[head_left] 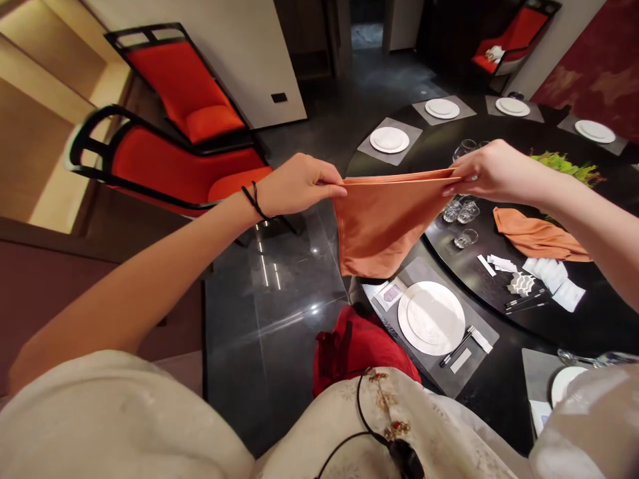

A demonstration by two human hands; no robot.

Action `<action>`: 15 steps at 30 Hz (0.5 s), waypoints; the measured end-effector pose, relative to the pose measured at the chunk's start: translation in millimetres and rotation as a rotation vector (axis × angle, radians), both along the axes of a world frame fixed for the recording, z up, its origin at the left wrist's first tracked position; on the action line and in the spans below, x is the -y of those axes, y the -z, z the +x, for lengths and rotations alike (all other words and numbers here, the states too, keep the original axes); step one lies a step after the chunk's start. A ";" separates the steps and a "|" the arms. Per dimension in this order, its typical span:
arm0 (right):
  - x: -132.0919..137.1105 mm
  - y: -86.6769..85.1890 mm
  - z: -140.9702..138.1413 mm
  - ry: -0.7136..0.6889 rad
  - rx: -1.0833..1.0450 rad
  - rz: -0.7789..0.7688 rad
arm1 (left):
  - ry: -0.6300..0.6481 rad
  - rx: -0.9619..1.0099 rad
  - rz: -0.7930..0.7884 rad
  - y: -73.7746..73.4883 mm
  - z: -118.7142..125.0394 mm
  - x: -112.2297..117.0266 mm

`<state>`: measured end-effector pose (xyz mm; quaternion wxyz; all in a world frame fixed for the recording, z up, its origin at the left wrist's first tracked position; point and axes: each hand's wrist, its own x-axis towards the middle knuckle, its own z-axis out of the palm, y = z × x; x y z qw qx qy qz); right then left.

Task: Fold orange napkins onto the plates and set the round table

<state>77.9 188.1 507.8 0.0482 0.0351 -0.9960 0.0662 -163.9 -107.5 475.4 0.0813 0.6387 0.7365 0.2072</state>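
Note:
I hold an orange cloth napkin stretched out in the air between both hands. My left hand pinches its left corner, a black band round the wrist. My right hand pinches the right corner. The napkin hangs down in a folded triangle over the edge of a round black table. Below it a white plate sits on a grey placemat, with a dark utensil beside it.
A second orange napkin lies on the table's raised centre, near small glasses and white folded papers. More plates on mats ring the table. Red chairs stand at left, and another red chair is close before me.

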 end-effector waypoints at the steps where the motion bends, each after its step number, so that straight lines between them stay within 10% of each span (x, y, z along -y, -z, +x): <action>1: -2.8 0.0 -7.1 0.003 0.013 -0.045 | 0.006 -0.002 0.009 3.4 -8.7 -4.1; 10: -61.7 46.1 -107.4 0.440 -0.135 -0.141 | -0.127 0.074 0.086 37.5 -107.2 -101.3; 15: -109.9 59.8 -168.4 0.592 -0.388 -0.150 | -0.321 0.008 0.168 30.0 -139.8 -174.5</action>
